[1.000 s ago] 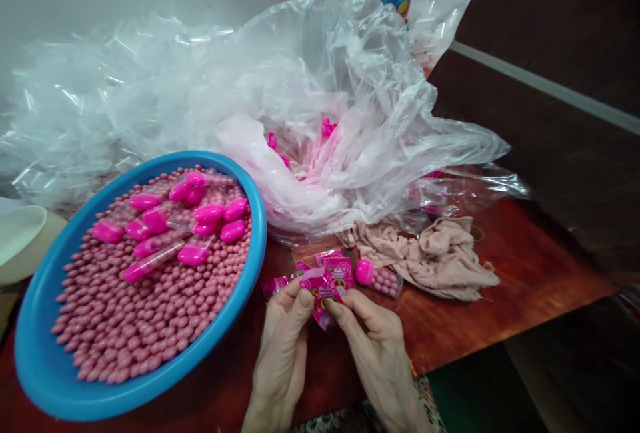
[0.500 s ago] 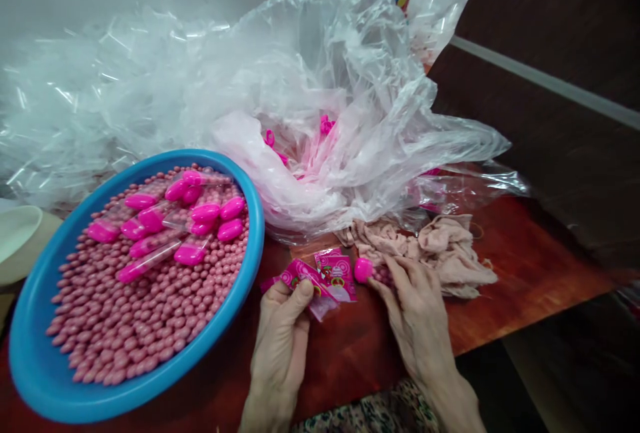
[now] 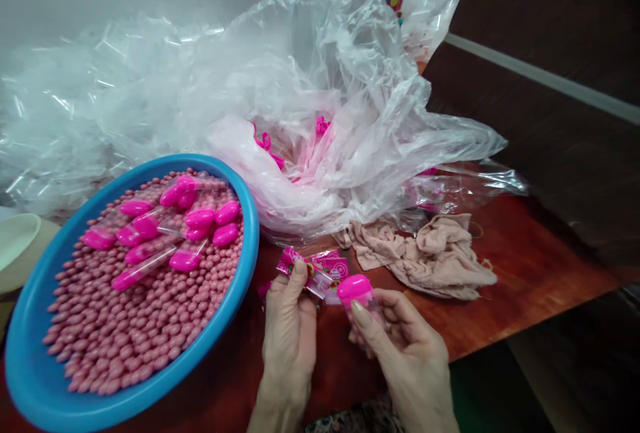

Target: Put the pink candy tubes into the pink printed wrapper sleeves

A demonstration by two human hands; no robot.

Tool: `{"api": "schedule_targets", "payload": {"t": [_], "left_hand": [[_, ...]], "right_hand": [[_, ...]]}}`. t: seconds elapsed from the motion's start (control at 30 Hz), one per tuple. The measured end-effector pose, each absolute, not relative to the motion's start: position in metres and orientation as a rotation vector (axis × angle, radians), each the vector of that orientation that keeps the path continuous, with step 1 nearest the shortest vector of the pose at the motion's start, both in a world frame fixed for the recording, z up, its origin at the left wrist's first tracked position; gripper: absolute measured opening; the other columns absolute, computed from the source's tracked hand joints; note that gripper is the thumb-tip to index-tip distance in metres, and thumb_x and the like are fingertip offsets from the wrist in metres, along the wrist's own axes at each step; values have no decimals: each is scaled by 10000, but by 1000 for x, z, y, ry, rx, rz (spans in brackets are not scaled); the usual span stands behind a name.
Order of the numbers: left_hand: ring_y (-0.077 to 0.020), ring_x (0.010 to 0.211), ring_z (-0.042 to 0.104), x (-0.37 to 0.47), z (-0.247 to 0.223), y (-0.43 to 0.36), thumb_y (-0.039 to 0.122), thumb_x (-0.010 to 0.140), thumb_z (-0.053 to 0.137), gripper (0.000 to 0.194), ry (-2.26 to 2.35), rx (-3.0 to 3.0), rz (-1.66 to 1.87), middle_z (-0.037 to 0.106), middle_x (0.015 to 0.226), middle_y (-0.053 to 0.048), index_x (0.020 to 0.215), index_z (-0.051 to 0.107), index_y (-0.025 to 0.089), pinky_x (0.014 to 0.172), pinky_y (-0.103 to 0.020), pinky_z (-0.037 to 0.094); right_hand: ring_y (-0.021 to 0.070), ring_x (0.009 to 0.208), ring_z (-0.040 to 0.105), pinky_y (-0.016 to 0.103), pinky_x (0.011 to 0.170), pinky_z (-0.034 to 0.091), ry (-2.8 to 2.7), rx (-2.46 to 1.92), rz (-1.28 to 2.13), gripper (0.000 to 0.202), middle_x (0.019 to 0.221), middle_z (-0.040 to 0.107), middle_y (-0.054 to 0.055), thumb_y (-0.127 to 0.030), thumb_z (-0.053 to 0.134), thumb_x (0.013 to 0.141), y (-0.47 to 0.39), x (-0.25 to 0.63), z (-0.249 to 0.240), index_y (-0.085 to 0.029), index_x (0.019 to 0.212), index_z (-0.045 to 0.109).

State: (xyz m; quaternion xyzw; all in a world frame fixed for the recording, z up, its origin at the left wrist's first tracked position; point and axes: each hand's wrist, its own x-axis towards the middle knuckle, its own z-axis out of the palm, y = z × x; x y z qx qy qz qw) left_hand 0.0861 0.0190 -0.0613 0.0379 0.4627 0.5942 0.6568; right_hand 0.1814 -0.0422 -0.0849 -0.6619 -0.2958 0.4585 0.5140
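Note:
My left hand [image 3: 293, 326] pinches a pink printed plastic sleeve [image 3: 317, 277] between thumb and fingers. More pink printed sleeves [image 3: 336, 263] lie on the table just behind it. In my right hand [image 3: 410, 343] is a clear tube with a bright pink cap [image 3: 354, 288], the cap pointing up and to the left; my fingers cover much of its body. To the left stands a blue basin [image 3: 254, 219] full of small pink candy-like balls [image 3: 130, 339]. Several pink-capped clear tubes [image 3: 185, 259] lie on top of the balls.
A large clear plastic bag [image 3: 360, 86] with pink pieces [image 3: 270, 146] in it spreads behind my hands. A crumpled beige cloth [image 3: 440, 249] lies to the right on the reddish table [image 3: 530, 266]. A pale bowl [image 3: 20, 239] sits at the far left, a dark panel [image 3: 540, 19] at the right.
My right hand has picked the pink-capped tube up off the table beside the cloth and brought it left, toward my left hand. The left hand has raised its sleeve slightly.

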Motion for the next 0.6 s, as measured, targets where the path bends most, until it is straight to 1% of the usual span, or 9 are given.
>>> {"api": "schedule_targets", "payload": {"t": [0.07,0.17,0.27,0.47,0.53,0.6], "left_hand": [[-71,610,634,89,-63,18,166,718,747,34,1075,69,1362,726,664,22,690,728,168,625,-159,517],[-75,575,612,93,-64,16,180,731,735,37,1105,33,1386,710,648,35,696,723,180,547,-163,503],[-84,585,615,96,-63,15,183,764,705,72,1086,8,1403,704,643,35,693,718,186,585,-193,527],[-97,678,656,100,-61,17,179,838,623,150,1050,-20,1367,741,741,-8,727,722,170,704,-221,547],[-95,676,655,99,-62,18,167,847,608,156,1055,-29,1366,738,741,-11,742,724,168,708,-226,549],[-92,668,648,98,-63,18,163,833,628,120,1060,-25,1373,730,738,-5,756,720,169,698,-225,550]], "right_hand": [[110,460,583,168,414,494,-624,-1539,1104,264,567,611,-19,-415,729,711,-41,172,-81,-188,802,632],[112,468,578,180,448,514,-602,-1563,1023,256,563,613,-16,-401,746,690,-39,164,-82,-187,783,642],[121,475,591,189,459,522,-615,-1607,945,259,569,616,-15,-405,743,693,-38,163,-86,-189,792,639],[112,497,593,177,479,520,-617,-1647,904,261,594,610,-23,-417,724,720,-36,165,-89,-198,822,626],[109,496,590,173,478,516,-623,-1648,897,249,595,609,-26,-408,720,728,-36,165,-88,-199,822,622],[109,499,594,174,479,515,-652,-1646,881,231,594,610,-31,-390,719,735,-36,163,-88,-201,825,622]]}}
